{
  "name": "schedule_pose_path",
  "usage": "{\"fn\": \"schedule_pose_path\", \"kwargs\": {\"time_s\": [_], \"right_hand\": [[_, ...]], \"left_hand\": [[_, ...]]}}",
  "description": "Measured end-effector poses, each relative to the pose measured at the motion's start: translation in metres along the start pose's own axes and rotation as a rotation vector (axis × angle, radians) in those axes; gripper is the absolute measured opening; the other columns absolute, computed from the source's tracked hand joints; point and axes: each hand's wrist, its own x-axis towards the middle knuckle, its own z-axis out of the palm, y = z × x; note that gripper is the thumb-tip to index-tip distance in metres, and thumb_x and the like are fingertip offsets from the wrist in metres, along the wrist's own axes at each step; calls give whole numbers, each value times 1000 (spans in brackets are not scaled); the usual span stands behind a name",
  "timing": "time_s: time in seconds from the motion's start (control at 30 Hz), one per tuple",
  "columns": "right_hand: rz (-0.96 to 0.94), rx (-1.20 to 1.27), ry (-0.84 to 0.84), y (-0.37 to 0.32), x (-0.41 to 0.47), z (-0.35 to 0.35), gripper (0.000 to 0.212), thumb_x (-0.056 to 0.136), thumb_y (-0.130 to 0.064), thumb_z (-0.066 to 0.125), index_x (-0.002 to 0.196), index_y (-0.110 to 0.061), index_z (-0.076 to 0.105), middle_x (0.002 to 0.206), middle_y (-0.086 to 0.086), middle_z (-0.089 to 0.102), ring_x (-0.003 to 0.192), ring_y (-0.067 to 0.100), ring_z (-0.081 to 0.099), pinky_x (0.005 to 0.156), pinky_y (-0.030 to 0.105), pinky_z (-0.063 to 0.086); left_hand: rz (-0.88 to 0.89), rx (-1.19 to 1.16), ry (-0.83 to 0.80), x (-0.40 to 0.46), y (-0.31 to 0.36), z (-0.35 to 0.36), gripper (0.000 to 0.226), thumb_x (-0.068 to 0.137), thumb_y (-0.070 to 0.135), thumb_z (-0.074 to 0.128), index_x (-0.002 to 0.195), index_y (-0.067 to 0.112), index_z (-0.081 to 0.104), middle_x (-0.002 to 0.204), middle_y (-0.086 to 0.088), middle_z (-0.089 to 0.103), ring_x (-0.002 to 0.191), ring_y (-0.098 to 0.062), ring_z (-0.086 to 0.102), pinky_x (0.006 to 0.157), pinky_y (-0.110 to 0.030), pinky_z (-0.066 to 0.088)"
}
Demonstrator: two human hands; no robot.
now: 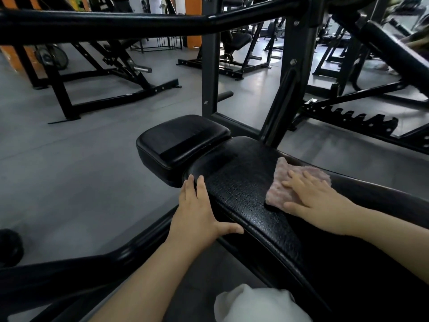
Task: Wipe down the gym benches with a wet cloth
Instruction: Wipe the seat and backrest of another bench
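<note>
- Your right hand [318,198] lay flat, fingers straight and spread, pressing the pink cloth [287,182] onto the top of the black padded bench [243,189].
- The cloth sat toward the bench's far long edge, near its end, partly covered by your palm; its far corner stuck out beyond your fingertips.
- Your left hand [197,214] was open too, fingers extended along the bench's near long edge, thumb spread across the pad's rim; it held nothing.
- The two hands rested well apart, on opposite edges of the pad.
- A smaller black seat pad [181,142] adjoined the bench's end.
- A black frame bar [116,25] crossed above; the grey floor [69,170] lay below.
- A white fabric shape [257,305] showed at the bottom edge.
</note>
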Motion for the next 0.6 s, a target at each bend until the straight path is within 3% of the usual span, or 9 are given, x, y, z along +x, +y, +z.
{"fn": "schedule_pose_path", "kwargs": {"time_s": [0.07, 0.13, 0.2, 0.23, 0.33, 0.4, 0.5, 0.6], "right_hand": [[35, 61, 56, 0, 20, -2, 60, 96, -52, 32, 147, -26, 18, 160, -3, 0, 146, 25, -4, 116, 52, 5], [74, 67, 59, -4, 53, -4, 64, 95, -60, 17, 150, -29, 10, 160, -4, -4, 146, 28, -5, 115, 55, 2], [70, 51, 72, -7, 94, -4, 81, 82, -75, -5, 151, -33, 6, 160, -4, -7, 146, 28, -5, 114, 57, 2], [75, 45, 80, -9, 114, -6, 84, 79, -77, -7, 151, -34, 5, 160, -4, -7, 146, 28, -2, 114, 57, 4], [162, 65, 72, -34, 161, -20, 69, 86, -71, 8, 148, -42, 4, 160, -6, 0, 144, 32, 10, 112, 56, 13], [151, 50, 69, -61, 176, -28, 65, 87, -71, 13, 145, -43, 13, 158, -1, 12, 142, 34, 15, 110, 59, 14], [-9, 54, 43, -102, 169, -31, 56, 94, -61, 16, 145, -38, 23, 157, -3, 10, 144, 29, 4, 108, 67, 4], [-166, -1, 87, -112, 133, -19, 62, 91, -63, 14, 148, -39, 13, 160, -5, 1, 145, 29, -5, 109, 65, 1]], "left_hand": [[22, 2, -1, 0, -2, 1, 134, 57, 68, 72, 149, 17, -12, 157, -7, -14, 144, -22, -10, 116, -35, 6], [49, 13, -11, 3, -5, -1, 127, 61, 66, 71, 149, 22, -9, 157, -8, -12, 144, -23, -9, 116, -36, 9], [79, 16, -13, 8, -13, -6, 116, 67, 61, 70, 150, 26, -4, 157, -5, -6, 144, -22, -3, 115, -36, 15], [94, 5, -4, 11, -18, -8, 111, 69, 57, 71, 150, 27, 0, 156, -3, 0, 144, -21, 1, 114, -35, 18], [145, -39, 42, 20, -31, -16, 99, 73, 48, 73, 149, 29, 12, 148, 2, 17, 137, -15, 15, 111, -28, 24], [170, -64, 50, 24, -37, -19, 93, 75, 43, 73, 148, 30, 16, 145, 5, 22, 134, -12, 16, 108, -24, 22], [184, -98, 63, 31, -45, -21, 87, 76, 40, 74, 146, 30, 22, 144, 7, 24, 131, -8, 17, 102, -17, 20], [176, -88, 89, 36, -53, -20, 84, 71, 44, 76, 140, 26, 31, 141, 9, 25, 128, -7, 21, 96, -14, 19]]}}
